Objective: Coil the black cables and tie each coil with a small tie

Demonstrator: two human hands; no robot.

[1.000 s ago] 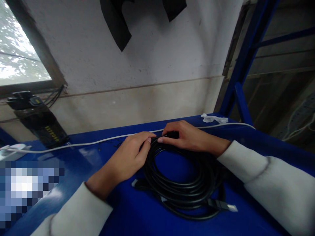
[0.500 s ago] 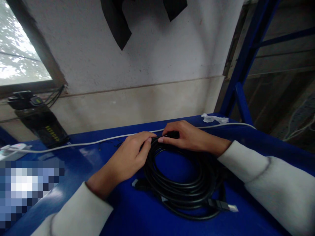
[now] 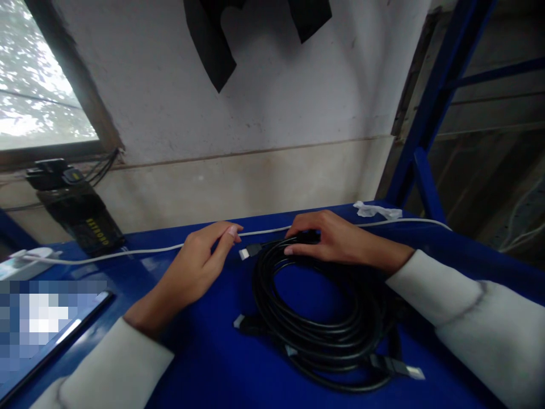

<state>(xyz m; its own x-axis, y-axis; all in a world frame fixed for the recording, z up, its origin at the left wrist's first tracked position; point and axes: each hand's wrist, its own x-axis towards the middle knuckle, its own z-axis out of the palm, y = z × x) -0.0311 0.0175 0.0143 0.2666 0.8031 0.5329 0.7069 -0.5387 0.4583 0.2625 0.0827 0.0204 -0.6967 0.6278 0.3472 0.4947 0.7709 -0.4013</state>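
A coil of black cable [image 3: 315, 329] lies on the blue tabletop. My right hand [image 3: 327, 236] is closed around the far part of the coil, thumb on the near side. Left of the coil, my left hand [image 3: 202, 258] hovers with thumb and fingers pressed together; anything between them is too small to make out. A connector plug [image 3: 250, 251] with a pale tip sticks out between my left fingers and the coil. Another plug [image 3: 244, 324] lies at the coil's left side, and a third plug [image 3: 400, 366] at its near right.
A white cord [image 3: 149, 250] runs along the back of the table [image 3: 213, 352] from a white power strip [image 3: 32, 262]. A dark bottle [image 3: 79, 210] stands at back left, near a tablet-like device [image 3: 55, 341]. Crumpled white plastic [image 3: 377, 210] lies at back right, beside a blue frame post [image 3: 440, 119].
My left hand has come away from the coil to the left, and the plug beside it now shows. My right hand keeps its hold. The view has shifted slightly.
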